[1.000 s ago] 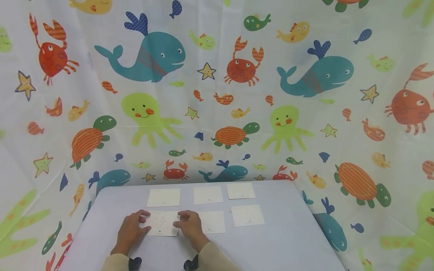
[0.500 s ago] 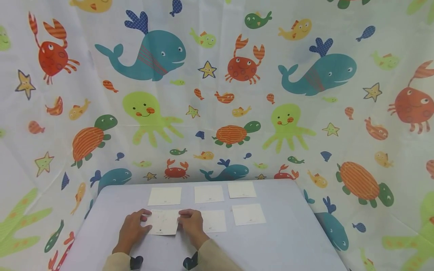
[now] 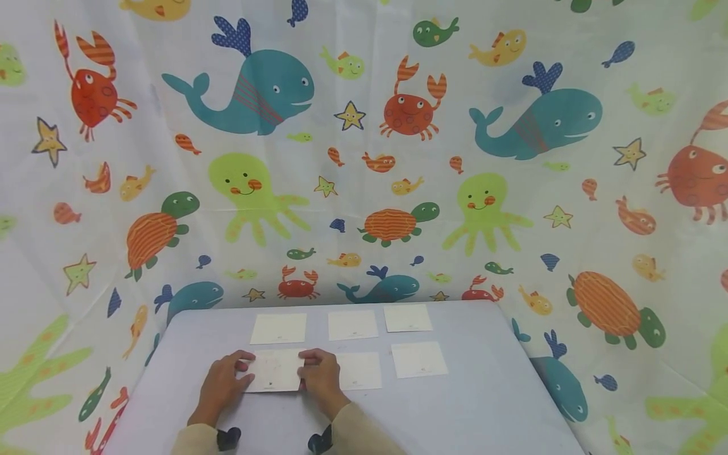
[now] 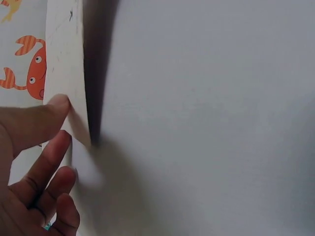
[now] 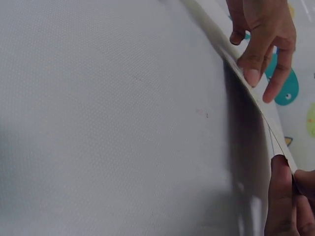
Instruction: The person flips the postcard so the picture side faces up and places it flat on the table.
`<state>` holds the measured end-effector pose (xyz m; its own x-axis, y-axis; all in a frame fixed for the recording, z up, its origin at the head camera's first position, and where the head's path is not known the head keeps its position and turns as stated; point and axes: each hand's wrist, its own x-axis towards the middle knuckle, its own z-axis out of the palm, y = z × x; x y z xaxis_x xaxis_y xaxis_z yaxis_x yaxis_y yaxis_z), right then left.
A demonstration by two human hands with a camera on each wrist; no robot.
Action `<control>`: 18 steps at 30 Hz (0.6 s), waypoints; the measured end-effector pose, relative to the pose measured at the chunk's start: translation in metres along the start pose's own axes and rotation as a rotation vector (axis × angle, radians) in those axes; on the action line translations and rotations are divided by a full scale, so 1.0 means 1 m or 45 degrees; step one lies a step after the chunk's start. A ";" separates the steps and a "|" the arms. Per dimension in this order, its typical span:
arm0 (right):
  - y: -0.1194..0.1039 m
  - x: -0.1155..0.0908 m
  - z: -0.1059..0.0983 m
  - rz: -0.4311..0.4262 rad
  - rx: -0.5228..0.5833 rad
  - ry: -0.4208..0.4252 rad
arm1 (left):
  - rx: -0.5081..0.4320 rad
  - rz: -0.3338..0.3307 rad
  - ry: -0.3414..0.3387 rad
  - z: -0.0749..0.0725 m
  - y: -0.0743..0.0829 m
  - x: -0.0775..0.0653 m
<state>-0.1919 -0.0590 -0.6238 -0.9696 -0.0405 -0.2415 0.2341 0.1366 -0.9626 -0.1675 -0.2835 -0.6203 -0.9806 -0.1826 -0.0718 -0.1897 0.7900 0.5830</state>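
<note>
A flat white card (image 3: 275, 371) with a small dark mark near its lower edge is at the near left of the table. My left hand (image 3: 222, 384) holds its left edge, the thumb on the face in the left wrist view. At the opposite edge, my right hand (image 3: 322, 378) pinches the card between thumb and fingers, as the right wrist view shows. The near edge of the card (image 4: 69, 59) stands off the table, with a dark shadow under it. Beside my right hand lies another white card (image 3: 361, 371), partly hidden by that hand.
On the white table (image 3: 483, 404) more cards lie flat: a back left card (image 3: 279, 328), a back middle card (image 3: 352, 325), a back right card (image 3: 407, 318) and a front right card (image 3: 419, 360). Behind the table hangs a curtain (image 3: 352, 227) printed with sea animals.
The right hand's fingers have shifted at the card's right edge, and the card's lower right corner has come up slightly. The left hand stays at the left edge. The head view has shifted slightly.
</note>
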 end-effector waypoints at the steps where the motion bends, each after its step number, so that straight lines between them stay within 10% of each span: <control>1: -0.001 0.000 -0.001 0.002 0.002 -0.003 | -0.007 0.003 -0.001 0.000 -0.001 0.001; 18: 0.000 0.003 -0.012 -0.011 0.042 -0.038 | -0.254 -0.090 -0.018 -0.013 -0.013 0.005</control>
<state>-0.1956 -0.0475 -0.6226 -0.9690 -0.0712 -0.2366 0.2287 0.1037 -0.9680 -0.1695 -0.3022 -0.6172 -0.9661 -0.2240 -0.1285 -0.2457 0.6435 0.7249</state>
